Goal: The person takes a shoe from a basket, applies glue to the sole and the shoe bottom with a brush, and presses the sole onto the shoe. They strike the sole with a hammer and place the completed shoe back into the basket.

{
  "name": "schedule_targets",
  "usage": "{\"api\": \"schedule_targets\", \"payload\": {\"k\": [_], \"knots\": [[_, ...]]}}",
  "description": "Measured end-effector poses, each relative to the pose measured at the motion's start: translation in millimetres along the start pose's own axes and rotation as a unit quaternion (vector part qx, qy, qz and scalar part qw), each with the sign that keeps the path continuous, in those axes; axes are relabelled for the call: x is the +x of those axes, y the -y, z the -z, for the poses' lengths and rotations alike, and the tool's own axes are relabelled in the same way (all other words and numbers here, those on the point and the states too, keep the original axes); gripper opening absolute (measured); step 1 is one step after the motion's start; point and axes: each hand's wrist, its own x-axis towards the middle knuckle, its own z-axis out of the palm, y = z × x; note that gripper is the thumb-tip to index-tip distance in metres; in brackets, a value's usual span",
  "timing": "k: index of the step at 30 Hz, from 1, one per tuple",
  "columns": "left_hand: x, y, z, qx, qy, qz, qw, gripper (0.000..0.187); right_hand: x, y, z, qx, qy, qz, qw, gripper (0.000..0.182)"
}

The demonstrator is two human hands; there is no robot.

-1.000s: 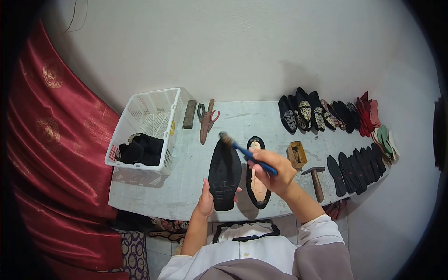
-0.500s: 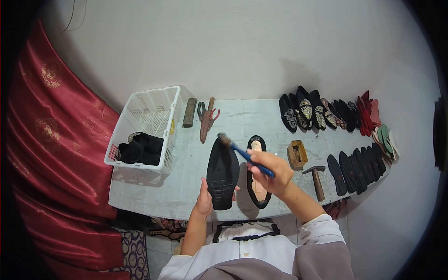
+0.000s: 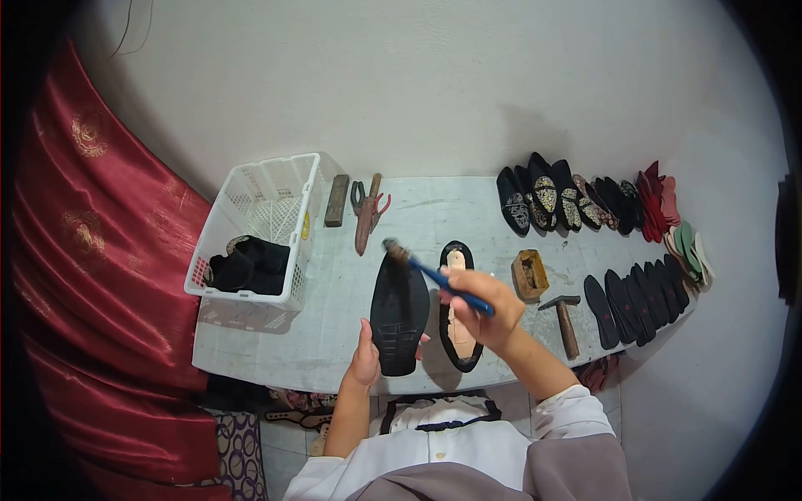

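Observation:
A black shoe sole (image 3: 398, 321) is held by its heel end in my left hand (image 3: 365, 357), thumb along the left edge and fingertips showing at the right. My right hand (image 3: 489, 311) is closed around the blue handle of a brush (image 3: 443, 277). The brush's bristles lie over the toe end of the sole, at its upper left edge. Behind my right hand, a black shoe upper (image 3: 459, 338) lies bottom up on the table, its beige insole board showing; the hand covers part of it.
On the left stands a white plastic basket (image 3: 294, 288) with black shoes in it. A stone block (image 3: 337, 200) and pliers (image 3: 368, 213) lie beside it. Rightward are a glue-stained box (image 3: 530, 275), a hammer (image 3: 565, 321), a row of black soles (image 3: 622, 309) and several shoe uppers (image 3: 545, 194).
The brush tip has shifted slightly left at the toe end of the sole. My left hand still holds the sole in nearly the same place.

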Motion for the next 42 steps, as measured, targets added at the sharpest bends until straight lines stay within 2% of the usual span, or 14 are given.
{"api": "schedule_targets", "payload": {"k": [5,7,9,11,12,17,19,22,25,28,32,35,36,42], "knots": [[-2,1,-3,-0.018,-0.006,-0.001,1.000,0.083,-1,10,2,0.024,0.028,0.036,0.999,0.021],[-2,5,4,0.004,0.013,-0.001,1.000,0.083,0,4,2,0.026,-0.023,-0.033,0.999,0.022],[-5,5,2,-0.003,0.006,-0.001,1.000,0.084,3,2,6,-0.017,-0.020,-0.013,1.000,0.022],[-5,1,-4,-0.006,-0.006,-0.006,1.000,0.085,-4,8,11,0.062,0.073,0.019,0.995,0.022],[-4,-2,-8,-0.007,-0.015,-0.009,1.000,0.085,-3,13,11,0.010,0.066,0.091,0.994,0.020],[-4,6,6,-0.023,0.035,-0.013,0.999,0.088,8,-4,24,-0.101,-0.065,-0.013,0.993,0.019],[-4,6,6,-0.027,0.048,-0.023,0.998,0.088,-2,9,25,0.066,-0.111,-0.079,0.988,0.025],[-4,4,0,-0.032,0.027,-0.005,0.999,0.087,5,19,29,0.077,0.005,0.062,0.995,0.032],[-4,-1,-9,-0.034,0.003,-0.006,0.999,0.087,10,17,25,0.017,0.035,0.097,0.995,0.030],[-3,5,-1,-0.022,0.024,0.000,0.999,0.086,12,1,33,-0.069,0.040,0.096,0.992,0.029],[-4,4,-2,-0.013,0.016,-0.017,1.000,0.085,7,19,35,0.001,0.051,0.152,0.987,0.032],[-5,1,-6,0.003,0.003,-0.018,1.000,0.084,6,18,30,-0.015,0.085,0.129,0.988,0.030],[-4,3,-3,0.001,0.013,-0.015,1.000,0.084,8,10,32,-0.040,0.076,0.112,0.990,0.019],[-5,2,-5,0.003,0.002,-0.007,1.000,0.082,10,16,33,-0.001,0.067,0.110,0.992,0.019]]}}
